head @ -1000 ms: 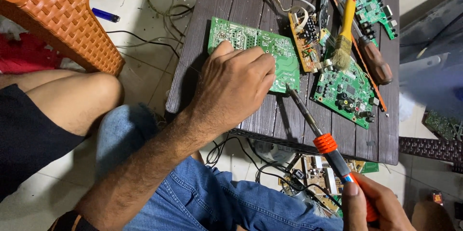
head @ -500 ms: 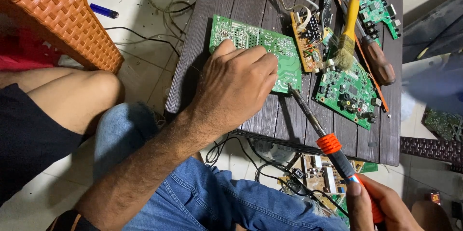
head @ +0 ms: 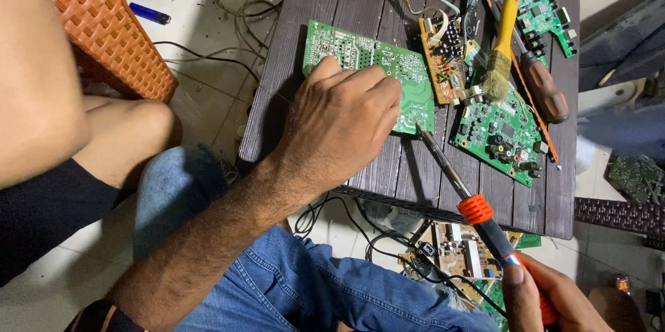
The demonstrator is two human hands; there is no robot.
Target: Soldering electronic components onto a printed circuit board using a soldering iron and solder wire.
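Little is changing since the earlier frames: both hands are staying where they were, while another person's bare arm (head: 34, 68) is now coming into view at the far left, above the orange woven chair (head: 104, 20).

The left hand (head: 339, 127) is lying on the green circuit board (head: 367, 62), fingers curled together and pressing it flat against the dark slatted table (head: 291, 82); whether anything is pinched under the fingertips cannot be told. The right hand (head: 547, 301) is gripping the handle of the soldering iron (head: 478, 217) below the table's near edge, fingers wrapped tight around it. The iron's metal shaft is slanting up over the table, its tip touching the near right corner of the green circuit board, just beside the left hand's knuckles.

Right of that board a small brown board (head: 440, 62) is lying, then a larger green board (head: 502, 134). A yellow-handled brush (head: 500, 44) is resting across them, a brown-handled screwdriver (head: 540, 86) beside it. A blue lighter (head: 149, 13) is lying on the floor left of the table.
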